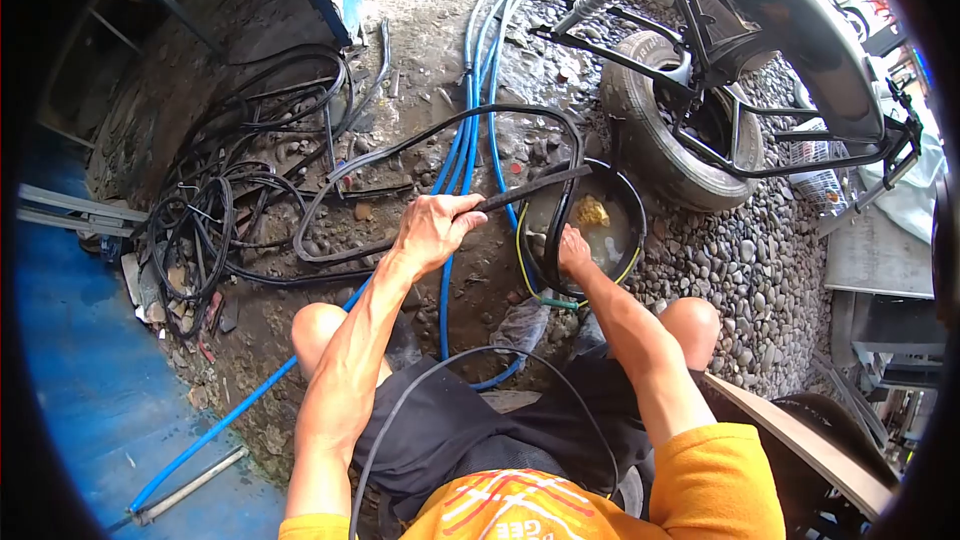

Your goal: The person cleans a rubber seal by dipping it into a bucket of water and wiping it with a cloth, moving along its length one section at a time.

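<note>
My left hand (pixel 436 230) is closed around a long black rubber strip (pixel 540 187), whose end sticks out to the right over a round basin. Inside the basin (pixel 637 230) are murky water and a yellow lump (pixel 591 211). My right hand (pixel 573 252) reaches into the basin beside a looped part of the black strip that dips into it; its fingers look closed at the strip, partly hidden. A green-yellow hose (pixel 556 302) runs along the basin's near rim.
Blue hoses (pixel 466 130) cross the ground in front of me. Tangled black strips (pixel 230 210) lie at the left. A tire (pixel 690 175) and a motorcycle frame (pixel 800 50) stand at the upper right, above gravel (pixel 745 280). A blue sheet (pixel 110 370) is at the left.
</note>
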A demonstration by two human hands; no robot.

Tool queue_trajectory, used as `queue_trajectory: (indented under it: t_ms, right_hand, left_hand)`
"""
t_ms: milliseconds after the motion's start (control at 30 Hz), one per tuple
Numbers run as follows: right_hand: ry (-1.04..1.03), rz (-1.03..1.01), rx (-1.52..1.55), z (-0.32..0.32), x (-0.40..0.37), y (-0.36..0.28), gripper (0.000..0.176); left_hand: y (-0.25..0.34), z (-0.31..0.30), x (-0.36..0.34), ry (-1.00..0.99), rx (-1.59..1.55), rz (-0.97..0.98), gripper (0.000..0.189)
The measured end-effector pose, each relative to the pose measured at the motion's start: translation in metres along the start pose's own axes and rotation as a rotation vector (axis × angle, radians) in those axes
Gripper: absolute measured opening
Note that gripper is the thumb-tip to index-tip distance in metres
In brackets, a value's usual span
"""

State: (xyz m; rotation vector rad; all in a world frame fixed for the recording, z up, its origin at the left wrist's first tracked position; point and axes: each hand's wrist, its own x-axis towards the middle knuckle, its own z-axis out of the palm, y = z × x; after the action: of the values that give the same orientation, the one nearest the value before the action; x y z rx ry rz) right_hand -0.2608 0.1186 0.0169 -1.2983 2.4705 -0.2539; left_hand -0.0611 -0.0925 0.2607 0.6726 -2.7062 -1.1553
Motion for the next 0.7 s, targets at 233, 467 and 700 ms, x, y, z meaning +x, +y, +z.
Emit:
queue_trajectory:
  t_ms: [233,467,700]
  right_hand:
    - [-0.275,0.140,0.341,0.015,0.015,0.002,0.021]
    - [-0.129,0.114,0.591,0.045,0.022,0.021,0.029]
    - [0.009,0.456,1.024,-0.039,0.007,0.003,0.008]
  left_hand:
    - [-0.015,-0.001,-0.009,0.011,-0.072,-0.021,0.037]
    - [-0.010,-0.004,0.001,0.018,-0.091,-0.030,0.037]
    - [-0.010,0.011,0.012,0.023,-0.075,0.010,0.037]
